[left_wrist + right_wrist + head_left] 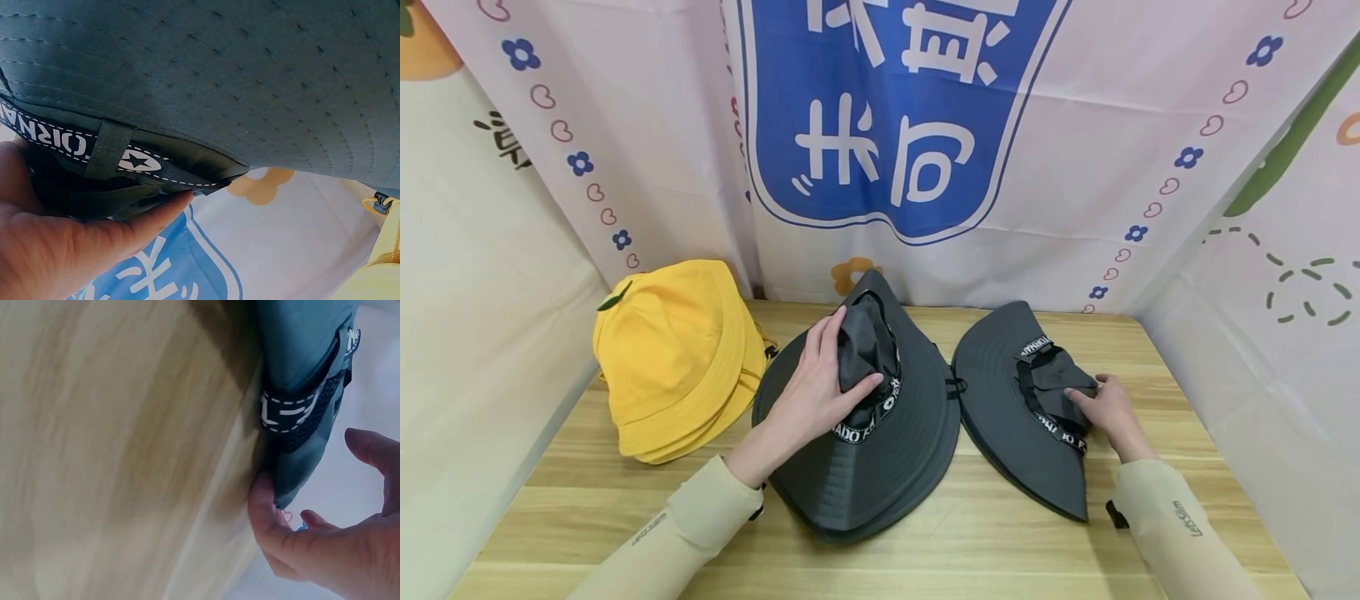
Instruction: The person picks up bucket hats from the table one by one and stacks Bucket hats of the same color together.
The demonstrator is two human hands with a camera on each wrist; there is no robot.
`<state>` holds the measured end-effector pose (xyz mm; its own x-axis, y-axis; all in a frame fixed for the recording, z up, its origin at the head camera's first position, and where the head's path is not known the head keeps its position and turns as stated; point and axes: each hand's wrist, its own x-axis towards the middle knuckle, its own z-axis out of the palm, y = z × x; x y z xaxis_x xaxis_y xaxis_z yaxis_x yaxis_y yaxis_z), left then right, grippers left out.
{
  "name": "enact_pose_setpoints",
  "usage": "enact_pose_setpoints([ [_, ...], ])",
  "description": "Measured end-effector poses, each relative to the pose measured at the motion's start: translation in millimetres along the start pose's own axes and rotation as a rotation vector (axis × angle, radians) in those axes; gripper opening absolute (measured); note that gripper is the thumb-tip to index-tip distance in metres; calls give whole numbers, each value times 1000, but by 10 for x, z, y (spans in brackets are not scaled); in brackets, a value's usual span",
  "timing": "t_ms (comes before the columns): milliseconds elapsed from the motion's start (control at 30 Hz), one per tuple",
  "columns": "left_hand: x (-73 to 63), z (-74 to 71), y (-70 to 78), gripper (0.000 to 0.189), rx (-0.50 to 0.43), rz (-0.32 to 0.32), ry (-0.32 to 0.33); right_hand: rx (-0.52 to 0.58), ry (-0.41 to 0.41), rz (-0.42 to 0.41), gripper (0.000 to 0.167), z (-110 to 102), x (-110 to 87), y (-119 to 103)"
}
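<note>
Two or more stacked dark grey sun hats (pixel 917 442) lie tilted in the middle of the table. My left hand (pixel 812 383) grips the top one's soft crown, thumb on the near side and fingers on the far side. In the left wrist view, the thumb lies along the crown (pixel 75 194), below a lettered band (pixel 62 144). To the right, another dark grey sun hat (pixel 1007 417) is folded nearly in half, crown toward the right. At its crown is my right hand (pixel 1112 412); in the right wrist view, fingertips (pixel 262 494) touch the crown's end while the thumb stands apart.
Several yellow hats (pixel 677 358) sit stacked at the left, a green leaf (pixel 615 297) on top. The wooden table (pixel 970 550) is bounded by a printed cloth (pixel 1045 258) behind and pale cloth walls at both sides. A cord toggle (pixel 956 385) lies between the grey hats.
</note>
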<state>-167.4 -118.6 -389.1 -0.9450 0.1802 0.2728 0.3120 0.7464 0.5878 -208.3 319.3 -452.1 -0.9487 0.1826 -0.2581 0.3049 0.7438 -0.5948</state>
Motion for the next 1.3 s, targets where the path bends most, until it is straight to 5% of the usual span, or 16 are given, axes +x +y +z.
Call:
enact_pose_setpoints([
  [433,5,25,-10,102,-5,-1,3,272,-39,119,88,-1,5,81],
  [833,37,93,49,101,21,-27,-47,506,32,37,79,-79,-16,-110],
  [1133,44,129,106,101,37,-29,-58,583,324,-5,53,-234,-151,-402],
  [1300,49,166,128,101,48,-39,-73,678,475,-100,36,-328,-271,-599],
])
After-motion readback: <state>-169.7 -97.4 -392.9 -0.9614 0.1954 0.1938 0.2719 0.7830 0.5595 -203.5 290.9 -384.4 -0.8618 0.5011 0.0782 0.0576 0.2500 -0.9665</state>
